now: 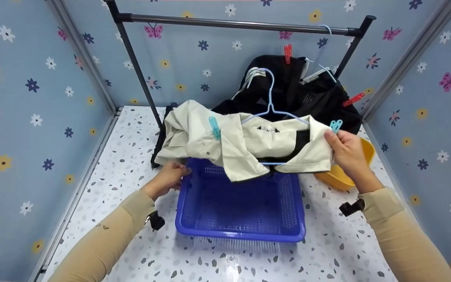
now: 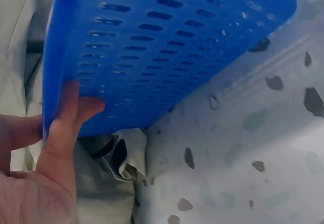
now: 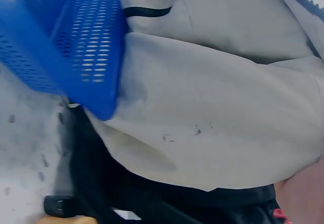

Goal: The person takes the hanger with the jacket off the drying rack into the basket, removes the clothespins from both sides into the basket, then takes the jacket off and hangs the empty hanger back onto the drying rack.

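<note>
My left hand (image 1: 168,178) grips the rim of an empty blue plastic basket (image 1: 241,235) at its far left corner. In the left wrist view, thumb and fingers lie on either side of that rim, and the basket's slotted wall (image 2: 152,47) shows tilted above the floor. At the right, my right hand (image 1: 349,150) pinches the shoulder of a cream jacket (image 1: 235,152). This jacket is on a light blue hanger (image 1: 271,92), with a teal clothes peg (image 1: 214,127) on one shoulder and another teal peg (image 1: 336,125) beside my right fingers. It covers the basket's far edge.
Behind lies a heap of black clothing (image 1: 264,82) with red pegs (image 1: 287,54) and a second blue hanger (image 1: 327,72). A dark clothes rack (image 1: 225,22) spans the back. A yellow basin (image 1: 341,178) sits beneath my right hand. Patterned walls (image 1: 18,98) enclose the speckled floor (image 1: 131,243).
</note>
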A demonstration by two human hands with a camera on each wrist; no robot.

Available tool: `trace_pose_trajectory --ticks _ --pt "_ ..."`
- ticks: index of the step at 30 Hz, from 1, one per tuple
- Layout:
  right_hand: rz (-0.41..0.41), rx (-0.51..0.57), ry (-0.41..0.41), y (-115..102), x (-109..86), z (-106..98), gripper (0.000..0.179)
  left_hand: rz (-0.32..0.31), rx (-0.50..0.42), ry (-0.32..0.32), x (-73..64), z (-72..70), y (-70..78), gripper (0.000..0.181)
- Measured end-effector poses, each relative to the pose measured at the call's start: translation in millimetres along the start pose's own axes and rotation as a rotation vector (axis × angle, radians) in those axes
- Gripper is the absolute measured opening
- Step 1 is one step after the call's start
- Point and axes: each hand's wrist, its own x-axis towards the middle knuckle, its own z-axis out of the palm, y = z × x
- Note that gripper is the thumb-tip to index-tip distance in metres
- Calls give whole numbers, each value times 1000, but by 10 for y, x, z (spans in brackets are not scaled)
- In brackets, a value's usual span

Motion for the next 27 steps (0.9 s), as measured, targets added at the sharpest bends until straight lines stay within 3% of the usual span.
trace_pose_trajectory --ticks 9,14,17,20,22,24,27 --pt "47 19 -20 286 -183 102 39 -61 -106 -59 3 -95 -93 11" --pt "69 41 -22 394 -266 141 36 -47 -1 -10 -55 -110 -34 32" --pt "71 32 -20 439 -306 165 36 60 72 153 -111 -99 63 36" --pt "70 11 -23 472 -342 189 36 255 133 401 -185 -62 187 30" --pt "66 -6 -23 491 -366 204 35 408 187 524 -245 -27 277 25" --pt "58 -21 -18 506 -385 221 34 559 261 551 -309 10 359 20" --pt "46 -38 -6 522 -415 254 34 708 396 437 -386 61 445 17"
